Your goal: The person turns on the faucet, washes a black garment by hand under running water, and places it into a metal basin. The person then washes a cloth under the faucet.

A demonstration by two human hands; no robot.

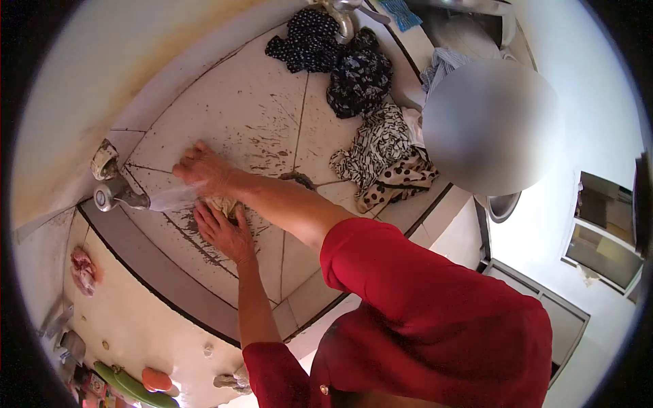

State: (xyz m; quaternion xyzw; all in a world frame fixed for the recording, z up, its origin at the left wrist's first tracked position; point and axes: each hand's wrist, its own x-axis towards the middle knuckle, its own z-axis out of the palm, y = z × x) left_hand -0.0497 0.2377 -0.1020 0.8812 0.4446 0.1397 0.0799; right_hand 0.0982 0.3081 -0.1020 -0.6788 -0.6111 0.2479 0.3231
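My left hand (228, 234) is low over the wet, dirt-streaked tiled basin (211, 112), its thumb and fingers around a crumpled pale yellowish item (222, 206), perhaps cloth. Just above it in the view is my right hand (204, 170), with bent fingers close to the tiles; whatever it may hold is hidden. Water sprays toward both hands from a metal tap (122, 197) at the left. Dark dirt marks spread over the tiles around them. Beyond my right forearm lies a small dark clump (296, 179).
Crumpled black patterned cloths (359, 75) lie near a second tap (345, 26). Black-and-white (384, 146) and dotted cloths (401, 180) are by the right edge. A blurred round shape (490, 129) covers the upper right. A green vegetable (132, 386) and orange-red item (157, 379) are lower left.
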